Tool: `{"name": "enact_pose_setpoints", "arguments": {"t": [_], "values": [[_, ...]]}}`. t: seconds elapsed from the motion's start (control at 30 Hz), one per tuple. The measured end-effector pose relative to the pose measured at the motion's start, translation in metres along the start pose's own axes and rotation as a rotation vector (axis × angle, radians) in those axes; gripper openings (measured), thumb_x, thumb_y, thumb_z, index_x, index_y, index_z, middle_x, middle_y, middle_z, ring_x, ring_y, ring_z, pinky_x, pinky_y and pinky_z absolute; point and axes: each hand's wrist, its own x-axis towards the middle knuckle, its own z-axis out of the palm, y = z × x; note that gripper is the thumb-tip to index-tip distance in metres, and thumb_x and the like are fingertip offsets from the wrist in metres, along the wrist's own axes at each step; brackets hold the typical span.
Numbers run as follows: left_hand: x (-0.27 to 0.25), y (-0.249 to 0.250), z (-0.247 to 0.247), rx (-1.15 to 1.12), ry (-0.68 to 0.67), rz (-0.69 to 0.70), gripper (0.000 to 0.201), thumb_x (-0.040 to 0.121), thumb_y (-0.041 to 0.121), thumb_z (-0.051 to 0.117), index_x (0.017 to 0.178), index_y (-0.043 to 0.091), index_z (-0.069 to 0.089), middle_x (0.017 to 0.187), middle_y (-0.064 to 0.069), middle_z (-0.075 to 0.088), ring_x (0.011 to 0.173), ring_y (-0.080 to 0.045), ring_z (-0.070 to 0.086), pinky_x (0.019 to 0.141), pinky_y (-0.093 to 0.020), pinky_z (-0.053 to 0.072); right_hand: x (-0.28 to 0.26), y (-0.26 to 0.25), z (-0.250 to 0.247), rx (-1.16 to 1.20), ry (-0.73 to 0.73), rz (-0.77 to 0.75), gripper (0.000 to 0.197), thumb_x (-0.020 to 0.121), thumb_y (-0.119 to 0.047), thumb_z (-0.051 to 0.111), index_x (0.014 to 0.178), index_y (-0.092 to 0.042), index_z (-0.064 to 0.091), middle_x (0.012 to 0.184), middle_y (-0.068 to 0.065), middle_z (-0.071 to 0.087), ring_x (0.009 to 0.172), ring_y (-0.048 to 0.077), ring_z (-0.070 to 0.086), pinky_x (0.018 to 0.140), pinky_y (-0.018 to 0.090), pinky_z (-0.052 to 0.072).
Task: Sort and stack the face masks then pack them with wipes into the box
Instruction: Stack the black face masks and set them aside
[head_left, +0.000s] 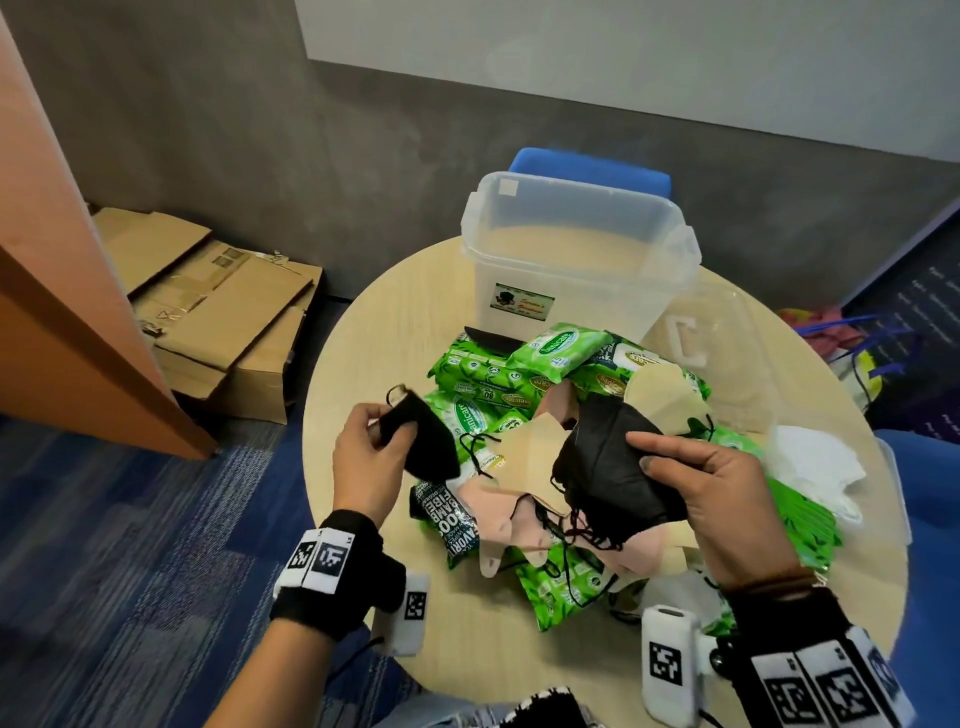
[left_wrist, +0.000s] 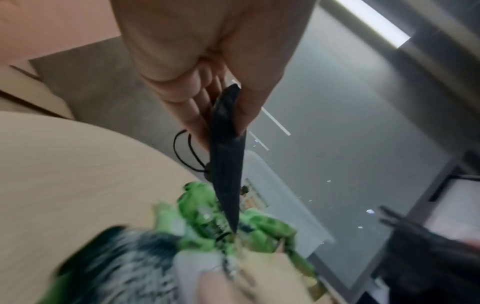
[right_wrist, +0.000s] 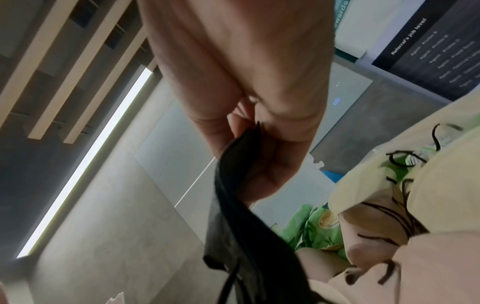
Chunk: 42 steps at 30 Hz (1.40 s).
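Here left hand (head_left: 370, 462) pinches one black mask (head_left: 427, 441); right hand (head_left: 711, 486) grips another (head_left: 608, 467).

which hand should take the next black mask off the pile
Left, probably. The left hand pinches one folded black mask, while the right hand grips a thicker bunch of black masks with tangled loops. Passing the single mask across would free the left.

black masks (head_left: 618, 467), green leaf-print wipes (head_left: 561, 347), clear box (head_left: 576, 244), blue carpet (head_left: 130, 545)
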Motion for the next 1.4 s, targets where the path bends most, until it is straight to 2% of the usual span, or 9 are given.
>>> {"name": "enact_pose_setpoints", "arguments": {"t": [0.17, 0.3, 0.47, 0.67, 0.83, 0.93, 1.07, 1.2, 1.4], "values": [[-0.037, 0.067, 0.013, -0.114, -0.251, 0.406, 0.028, 0.075, 0.004, 0.062, 0.074, 0.033, 0.064, 0.08, 0.022, 0.069, 0.081, 0.007, 0.062, 0.077, -0.011, 0.045, 0.002, -0.003, 0.009, 0.133, -0.048, 0.094, 0.023, 0.086, 0.006, 0.054, 0.091, -0.005, 0.074, 0.095, 0.018, 0.073, 0.09, 0.026, 0.068, 0.078, 0.029, 0.056], [-0.051, 0.085, 0.014, 0.243, -0.466, 0.854, 0.021, 0.069, 0.008, 0.049, 0.068, 0.019, 0.066, 0.094, 0.014, 0.072, 0.098, -0.01, 0.061, 0.095, -0.029, 0.04, 0.006, -0.004, 0.008, 0.117, 0.045, 0.051, 0.023, 0.087, 0.003, 0.056, 0.091, -0.009, 0.075, 0.093, 0.012, 0.074, 0.089, 0.021, 0.068, 0.083, 0.031, 0.055], [-0.052, 0.092, 0.016, 0.701, -0.384, 1.198, 0.023, 0.073, 0.011, 0.047, 0.059, 0.025, 0.059, 0.075, 0.014, 0.064, 0.081, -0.016, 0.059, 0.097, -0.042, 0.034, 0.003, -0.015, 0.004, -0.236, 0.197, -0.232, 0.024, 0.087, -0.002, 0.06, 0.094, -0.022, 0.072, 0.093, 0.0, 0.072, 0.083, -0.009, 0.062, 0.08, 0.008, 0.048], [-0.073, 0.095, 0.053, 0.588, -0.383, 1.411, 0.022, 0.083, 0.007, 0.056, 0.065, 0.018, 0.062, 0.075, 0.003, 0.061, 0.083, -0.022, 0.059, 0.093, -0.038, 0.041, -0.014, -0.025, 0.039, -0.003, -0.18, 0.051, 0.045, 0.081, -0.041, 0.068, 0.071, 0.003, 0.067, 0.067, 0.018, 0.06, 0.061, 0.031, 0.051, 0.058, 0.038, 0.044], [-0.084, 0.089, 0.064, 0.161, -0.35, 1.034, 0.021, 0.077, -0.003, 0.067, 0.094, 0.006, 0.059, 0.107, -0.006, 0.057, 0.1, -0.022, 0.052, 0.091, -0.031, 0.044, -0.024, -0.03, 0.042, 0.33, -0.281, 0.183, 0.047, 0.075, -0.045, 0.067, 0.083, 0.001, 0.069, 0.084, 0.021, 0.065, 0.077, 0.027, 0.062, 0.067, 0.033, 0.053], [-0.082, 0.083, 0.058, 0.133, -0.284, 0.578, 0.058, 0.076, 0.032, 0.073, 0.125, 0.02, 0.046, 0.13, 0.008, 0.046, 0.124, -0.005, 0.043, 0.104, -0.015, 0.034, -0.026, -0.032, 0.035, 0.272, -0.336, 0.141, 0.029, 0.074, -0.023, 0.066, 0.089, 0.001, 0.074, 0.092, 0.023, 0.072, 0.082, 0.031, 0.068, 0.072, 0.037, 0.06], [-0.072, 0.079, 0.055, -0.187, -0.447, 0.008, 0.066, 0.068, 0.043, 0.076, 0.126, 0.023, 0.05, 0.121, 0.005, 0.062, 0.104, -0.002, 0.063, 0.083, -0.015, 0.051, -0.022, -0.03, 0.03, 0.223, -0.321, 0.106, 0.023, 0.078, -0.014, 0.061, 0.091, -0.001, 0.074, 0.094, 0.024, 0.071, 0.085, 0.032, 0.068, 0.077, 0.037, 0.057], [-0.063, 0.07, 0.057, -0.25, -0.446, 0.02, 0.042, 0.073, 0.029, 0.077, 0.109, 0.012, 0.064, 0.1, -0.005, 0.074, 0.094, -0.019, 0.071, 0.084, -0.039, 0.057, -0.018, -0.028, 0.031, 0.191, -0.304, 0.038, 0.02, 0.087, -0.006, 0.057, 0.1, -0.001, 0.07, 0.096, 0.02, 0.072, 0.087, 0.029, 0.067, 0.078, 0.033, 0.056], [-0.063, 0.073, 0.062, -0.367, -0.551, 0.028, 0.023, 0.088, 0.014, 0.064, 0.111, 0.016, 0.062, 0.102, -0.005, 0.073, 0.096, -0.016, 0.069, 0.082, -0.029, 0.055, -0.012, -0.02, 0.038, 0.0, -0.159, -0.167, 0.036, 0.084, 0.007, 0.062, 0.112, -0.016, 0.064, 0.092, -0.003, 0.072, 0.09, 0.012, 0.067, 0.084, 0.028, 0.054]]}}
